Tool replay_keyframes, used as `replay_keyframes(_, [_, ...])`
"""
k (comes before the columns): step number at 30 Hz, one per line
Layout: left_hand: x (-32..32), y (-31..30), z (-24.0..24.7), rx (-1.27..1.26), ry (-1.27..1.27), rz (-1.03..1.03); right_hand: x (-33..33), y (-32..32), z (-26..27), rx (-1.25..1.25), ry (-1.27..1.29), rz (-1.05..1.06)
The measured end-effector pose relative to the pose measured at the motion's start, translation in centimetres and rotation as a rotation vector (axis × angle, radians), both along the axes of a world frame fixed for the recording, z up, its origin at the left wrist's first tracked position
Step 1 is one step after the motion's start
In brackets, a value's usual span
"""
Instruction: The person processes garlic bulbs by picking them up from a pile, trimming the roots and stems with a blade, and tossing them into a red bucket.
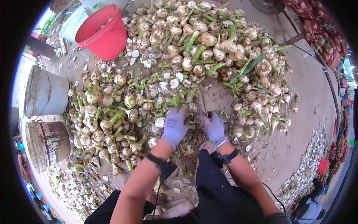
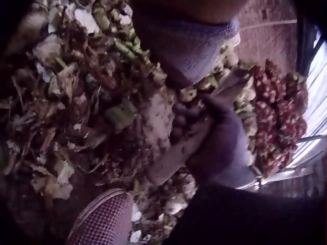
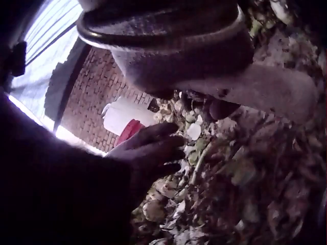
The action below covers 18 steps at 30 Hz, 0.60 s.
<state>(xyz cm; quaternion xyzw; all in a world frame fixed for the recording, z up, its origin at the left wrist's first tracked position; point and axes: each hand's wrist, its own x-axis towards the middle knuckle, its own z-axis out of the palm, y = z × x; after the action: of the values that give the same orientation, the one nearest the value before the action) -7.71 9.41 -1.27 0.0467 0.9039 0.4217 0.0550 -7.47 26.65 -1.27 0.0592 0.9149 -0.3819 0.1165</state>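
Observation:
Both hands wear pale purple gloves. In the head view the left hand (image 1: pixel 175 126) is low over cut green stalks and peelings, its fingers bent slightly downward; the right wrist view shows this left hand (image 3: pixel 153 145) with fingers loosely extended and nothing visible in them. The right hand (image 1: pixel 214 128) grips a long, flat, dirt-coloured tool (image 1: pixel 203 100), seen edge-on from above. From the left wrist the tool (image 2: pixel 179 155) looks like a wide strip passing through the curled right hand (image 2: pixel 222 140). Garlic bulbs (image 1: pixel 97 123) with cut stems are heaped left of the hands.
A larger heap of dirty bulbs (image 1: pixel 227 46) spreads ahead and to the right. A red bucket (image 1: pixel 106 37), a white bucket (image 1: pixel 46 91) and a stained bucket (image 1: pixel 50 143) stand at the left. A patterned shoe (image 2: pixel 104 219) is close below the right hand. Red net sacks (image 1: pixel 317 30) line the right.

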Motion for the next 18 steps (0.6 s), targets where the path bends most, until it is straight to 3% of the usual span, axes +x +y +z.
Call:
replay_keyframes(2, [-1.7, 1.9, -1.0, -0.319, 0.099, -0.007, 0.6, -1.5, 0.4, -0.632, -0.08, -0.43])
replay_keyframes(3, [-2.4, 2.7, -2.3, -0.364, 0.066, -0.02, 0.7, -1.7, -0.4, -0.798, -0.173, -0.531])
replay_keyframes(4, [-2.9, 3.0, -3.6, -0.357, 0.069, -0.02, 1.0, -1.3, -1.3, -0.792, -0.168, -0.531])
replay_keyframes(6, [-3.8, 3.2, -4.2, -0.554, -0.121, -0.285, 1.5, -0.6, -2.0, -0.908, -0.246, -0.513])
replay_keyframes(7, [-3.7, 3.1, -4.4, -0.57, -0.132, -0.278, 1.7, 0.2, -2.2, -0.646, -0.172, -0.43])
replay_keyframes(8, [-3.1, 2.7, -4.1, -0.569, -0.125, -0.289, 1.5, 1.0, -1.6, -0.646, -0.164, -0.441])
replay_keyframes(10, [-0.9, 1.7, -2.5, 0.065, -0.123, 0.027, 1.7, 2.6, 0.1, 0.017, 0.135, -0.071])
replay_keyframes(11, [0.3, 1.1, -1.7, 0.062, -0.132, 0.017, 2.0, 3.0, 0.7, 0.039, 0.152, 0.022])
replay_keyframes(12, [1.5, 0.5, -0.7, 0.459, -0.287, 0.013, 2.4, 3.2, 2.0, 0.035, 0.14, 0.012])
replay_keyframes(13, [2.4, -0.1, 0.3, 0.855, -0.436, 0.016, 2.7, 3.3, 3.5, 0.106, 0.129, 0.208])
replay_keyframes(14, [3.0, -0.4, 1.5, 0.849, -0.443, 0.017, 2.8, 3.1, 4.7, 0.177, 0.119, 0.407])
replay_keyframes(16, [4.4, -0.6, 4.1, 1.147, -0.652, 0.123, 3.2, 2.3, 6.3, 0.165, 0.149, 0.468])
replay_keyframes(18, [5.0, -1.2, 4.9, 1.081, -0.579, 0.083, 3.1, 1.3, 8.5, 0.187, 0.067, 0.594])
